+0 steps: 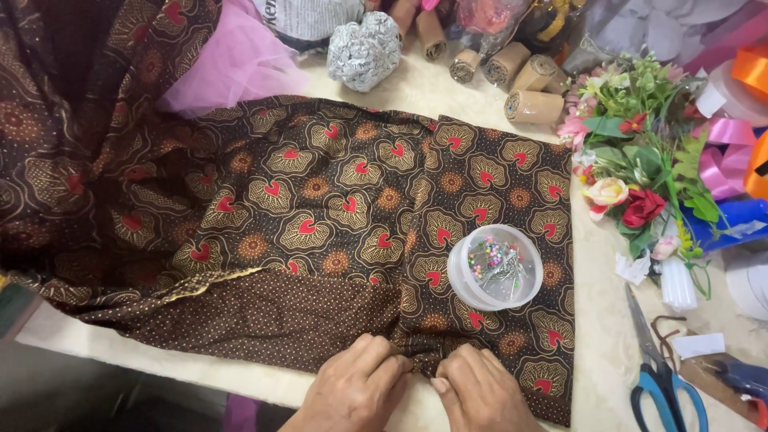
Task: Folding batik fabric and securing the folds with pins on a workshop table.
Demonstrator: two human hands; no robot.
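A dark brown patterned cloth (336, 200) with red and gold motifs lies spread across the pale table (608, 352). Its near part has a dotted brown border (264, 316). My left hand (356, 388) and my right hand (480, 392) sit side by side at the cloth's near edge, fingertips pinching a fold of the fabric between them. Just beyond my right hand, a round clear tub of coloured-head pins (494, 266) rests on the cloth.
Blue-handled scissors (660, 372) lie on the table at the right. A bunch of artificial flowers (640, 160) and ribbon rolls (732, 120) crowd the right side. Cardboard tubes (528, 104), a silvery heart shape (364, 50) and pink tulle (232, 68) sit at the back.
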